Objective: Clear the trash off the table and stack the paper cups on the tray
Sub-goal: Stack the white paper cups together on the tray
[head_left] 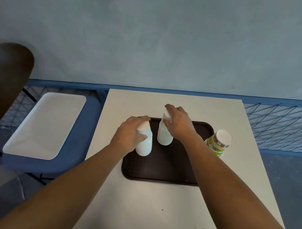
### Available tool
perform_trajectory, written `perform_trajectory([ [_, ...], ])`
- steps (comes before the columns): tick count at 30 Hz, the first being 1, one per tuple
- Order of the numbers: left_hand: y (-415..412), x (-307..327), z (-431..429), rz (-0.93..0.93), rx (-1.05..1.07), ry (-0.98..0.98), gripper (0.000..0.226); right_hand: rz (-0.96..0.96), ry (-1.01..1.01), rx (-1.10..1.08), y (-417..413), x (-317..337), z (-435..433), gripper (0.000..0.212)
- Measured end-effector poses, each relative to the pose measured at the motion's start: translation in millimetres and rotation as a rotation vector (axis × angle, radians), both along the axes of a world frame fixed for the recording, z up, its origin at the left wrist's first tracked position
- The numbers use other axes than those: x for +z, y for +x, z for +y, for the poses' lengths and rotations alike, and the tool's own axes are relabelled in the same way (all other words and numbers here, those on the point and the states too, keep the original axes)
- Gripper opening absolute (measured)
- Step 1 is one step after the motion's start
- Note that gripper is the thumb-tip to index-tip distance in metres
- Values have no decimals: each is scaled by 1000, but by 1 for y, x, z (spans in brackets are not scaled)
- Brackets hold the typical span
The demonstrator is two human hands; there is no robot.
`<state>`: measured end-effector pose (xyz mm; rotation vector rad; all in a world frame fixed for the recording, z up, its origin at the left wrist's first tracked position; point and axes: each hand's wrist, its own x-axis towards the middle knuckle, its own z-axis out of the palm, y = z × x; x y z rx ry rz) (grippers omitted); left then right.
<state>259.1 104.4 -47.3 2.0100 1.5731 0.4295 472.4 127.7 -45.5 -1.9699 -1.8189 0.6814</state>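
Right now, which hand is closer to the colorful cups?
The right hand. It grips a white cup stack on the tray, just left of the printed cups. The left hand holds another white stack farther left.

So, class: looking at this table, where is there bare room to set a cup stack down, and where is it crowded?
Free: the near half of the tray, below both white stacks; the table between the tray and the viewer; the strip between the tray and the far edge. Crowded: the tray's far half, where the left hand and right hand grip stacks, and its right corner beside the patterned cups.
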Motion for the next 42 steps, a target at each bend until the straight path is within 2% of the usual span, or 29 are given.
perform_trajectory([
  [8,4,2,25,9,27,-15,64,-86,10,52,7,-5,-18,54],
  [19,0,6,24,19,-21,-50,61,-77,-17,-30,4,-5,-38,56],
  [22,4,9,24,28,-36,-94,66,-79,-31,-35,1,0,-39,60],
  [25,6,16,22,21,-52,-122,85,-110,-17,-46,-2,9,-45,75],
  [27,6,22,18,19,-64,-89,93,-104,56,-78,-5,18,-54,78],
  [29,6,29,15,37,-88,-33,93,-89,148,-131,-5,31,-65,72],
  [34,17,53,3,82,-221,123,81,-172,302,-245,14,61,-93,59],
  [38,32,68,-6,108,-333,197,77,-278,303,-335,41,69,-112,61],
  [42,53,74,-13,137,-403,200,80,-349,103,-324,59,57,-124,73],
])
